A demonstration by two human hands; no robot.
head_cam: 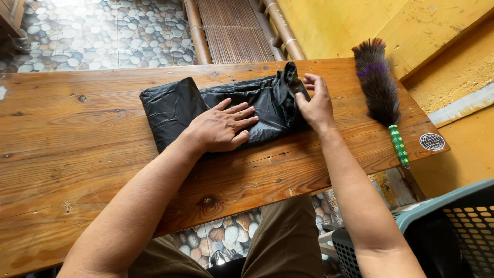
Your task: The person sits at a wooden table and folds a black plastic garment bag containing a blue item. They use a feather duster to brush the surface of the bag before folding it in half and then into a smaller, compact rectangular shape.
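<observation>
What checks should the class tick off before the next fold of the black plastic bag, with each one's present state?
1. Left hand flat on the black plastic bag, pinning it: ok.
2. Right hand gripping the bag's bunched end: ok.
3. Bag wholly on the wooden table, no edge overhanging: ok.
4. Feather duster apart from the bag: ok.
5. Bag free of trapped air: cannot tell.
6. Plastic basket clear of the elbows: ok.
</observation>
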